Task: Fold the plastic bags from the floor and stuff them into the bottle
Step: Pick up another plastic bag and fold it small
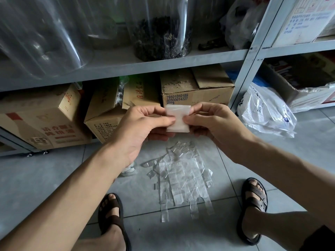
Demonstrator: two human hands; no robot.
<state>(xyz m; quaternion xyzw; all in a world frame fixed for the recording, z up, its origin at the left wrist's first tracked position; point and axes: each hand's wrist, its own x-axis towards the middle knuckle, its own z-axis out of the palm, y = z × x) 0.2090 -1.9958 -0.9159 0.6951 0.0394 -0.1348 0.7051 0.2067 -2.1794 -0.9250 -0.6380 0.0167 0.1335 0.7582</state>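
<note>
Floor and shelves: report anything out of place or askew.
Nothing is spilled or broken. A crumpled white printed plastic bag slumps on the grey tiled floor by the shelf post, apart from the flat clear plastic bags. One brown cardboard box on the bottom shelf sits tilted.

Person seen fr. above: both forearms bare, no sleeves, no rings or watch on left hand (139,127) or right hand (213,122); bare legs; dk brown strap sandals (112,211), open-toe, both feet; dark shorts hem at lower rt.
</note>
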